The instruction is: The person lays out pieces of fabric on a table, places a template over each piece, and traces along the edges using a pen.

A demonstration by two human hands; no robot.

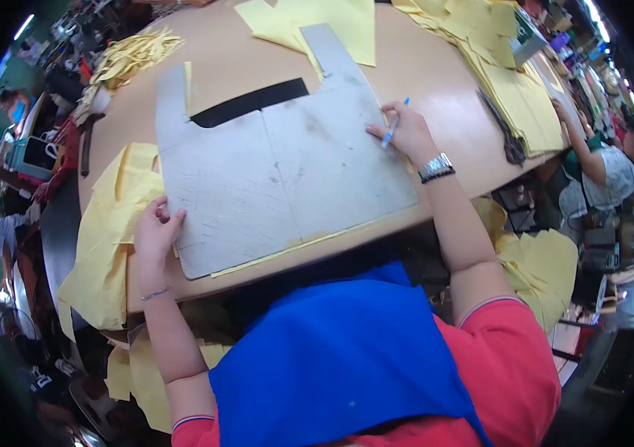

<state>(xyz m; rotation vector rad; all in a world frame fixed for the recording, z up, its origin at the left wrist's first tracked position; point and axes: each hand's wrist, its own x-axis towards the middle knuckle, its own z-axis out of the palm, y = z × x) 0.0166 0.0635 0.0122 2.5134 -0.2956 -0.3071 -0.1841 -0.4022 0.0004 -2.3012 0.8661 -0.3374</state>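
Observation:
A large grey bag-shaped template [235, 179], scuffed and with two strap-like arms, lies flat on the table. Yellow fabric shows from under its near edge and beside its arms. My left hand [156, 229] is at the template's left edge, its fingers curled and thumb pressed against that edge. At the right edge is my right hand [408, 134], with a blue-and-white pen [389, 135] between its fingers; thumb and fingertips touch the template. A black piece [250, 103] fills part of the cutout between the arms.
Scissors [507, 134] lie by stacked yellow fabric [521, 104] on the right. Yellow strips [134, 56] are heaped at the far left. Draped yellow cloth [112, 231] hangs over the left edge of the wooden table [443, 74]. A co-worker [607, 167] sits at the right.

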